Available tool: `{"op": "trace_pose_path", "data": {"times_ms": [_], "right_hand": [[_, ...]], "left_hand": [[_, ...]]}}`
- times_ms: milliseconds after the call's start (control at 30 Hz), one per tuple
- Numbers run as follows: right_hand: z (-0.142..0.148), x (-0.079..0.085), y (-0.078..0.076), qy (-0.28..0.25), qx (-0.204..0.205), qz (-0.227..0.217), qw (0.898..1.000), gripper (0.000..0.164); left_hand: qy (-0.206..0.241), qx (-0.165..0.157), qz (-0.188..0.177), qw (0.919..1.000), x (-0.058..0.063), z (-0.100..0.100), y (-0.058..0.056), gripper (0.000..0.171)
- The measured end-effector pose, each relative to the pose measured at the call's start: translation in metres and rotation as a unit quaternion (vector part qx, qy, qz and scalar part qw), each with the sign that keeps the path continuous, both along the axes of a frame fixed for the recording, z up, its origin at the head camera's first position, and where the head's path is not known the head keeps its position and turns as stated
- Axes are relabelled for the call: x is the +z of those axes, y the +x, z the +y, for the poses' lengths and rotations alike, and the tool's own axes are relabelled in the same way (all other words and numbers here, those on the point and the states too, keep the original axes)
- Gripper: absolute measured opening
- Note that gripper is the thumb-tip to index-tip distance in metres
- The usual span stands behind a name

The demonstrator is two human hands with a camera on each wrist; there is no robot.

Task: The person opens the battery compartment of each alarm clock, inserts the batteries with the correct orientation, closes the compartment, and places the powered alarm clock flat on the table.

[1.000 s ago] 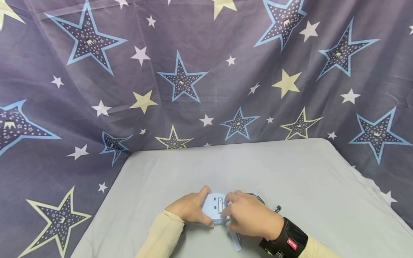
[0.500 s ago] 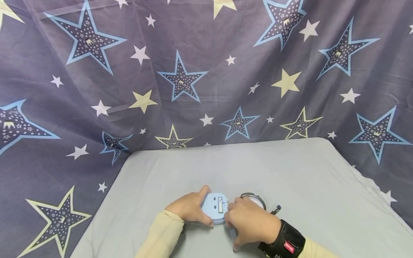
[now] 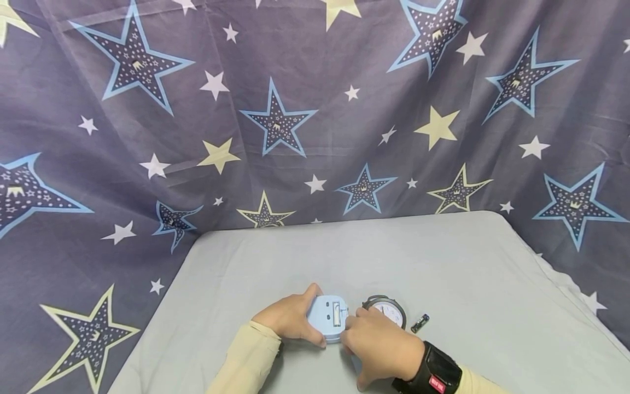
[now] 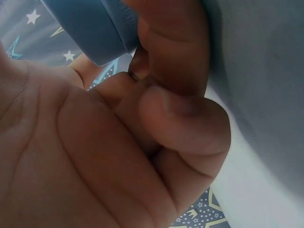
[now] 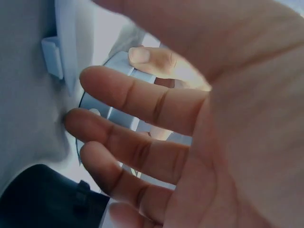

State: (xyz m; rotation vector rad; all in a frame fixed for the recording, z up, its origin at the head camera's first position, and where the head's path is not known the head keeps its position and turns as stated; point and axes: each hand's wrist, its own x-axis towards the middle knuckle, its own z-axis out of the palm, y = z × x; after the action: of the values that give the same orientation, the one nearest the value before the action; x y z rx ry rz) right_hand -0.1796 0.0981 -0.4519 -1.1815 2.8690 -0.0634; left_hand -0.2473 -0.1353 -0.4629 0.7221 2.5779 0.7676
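My left hand grips the left side of a light blue device with rounded corners, thumb and fingers spread along its edges. An open battery compartment shows on its upper face, with something pale inside. In the left wrist view, the device's side rises above the curled fingers. My right hand is close to the device's right edge. Between its thumb and fingers is a light blue strip, mostly hidden by the hand. The right wrist view shows this strip with a small clip tab.
A round dial with a dark rim lies just beyond my right hand, partly covered by it. To its right is a small black battery. Grey cloth covers the table, and a star-patterned curtain hangs behind.
My right hand has drawn back from the battery compartment to the right and come down over the strip. The dial and the battery show more fully. My left hand has stayed in place.
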Motion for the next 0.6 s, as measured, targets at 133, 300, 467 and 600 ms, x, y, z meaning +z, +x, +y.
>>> {"op": "trace_pose_path", "data": {"times_ms": [133,300,467,600], "right_hand": [[-0.0009,-0.0006,0.0,-0.002,-0.005,0.002,1.0,0.046],[-0.0023,0.0001,0.0007,-0.001,-0.003,0.008,1.0,0.046],[-0.0031,-0.0005,0.0016,-0.003,0.0,0.013,1.0,0.046],[-0.0018,-0.0008,0.0006,-0.027,0.01,0.021,0.999,0.041]], "left_hand": [[-0.002,0.002,0.002,1.0,-0.0018,-0.0004,-0.0005,0.084],[-0.003,0.0,0.009,1.0,-0.0051,-0.001,-0.0022,0.085],[-0.004,0.002,0.015,0.9999,-0.0071,-0.0019,-0.0031,0.085],[-0.003,0.003,0.015,0.9999,-0.0067,-0.0019,-0.0023,0.085]]}}
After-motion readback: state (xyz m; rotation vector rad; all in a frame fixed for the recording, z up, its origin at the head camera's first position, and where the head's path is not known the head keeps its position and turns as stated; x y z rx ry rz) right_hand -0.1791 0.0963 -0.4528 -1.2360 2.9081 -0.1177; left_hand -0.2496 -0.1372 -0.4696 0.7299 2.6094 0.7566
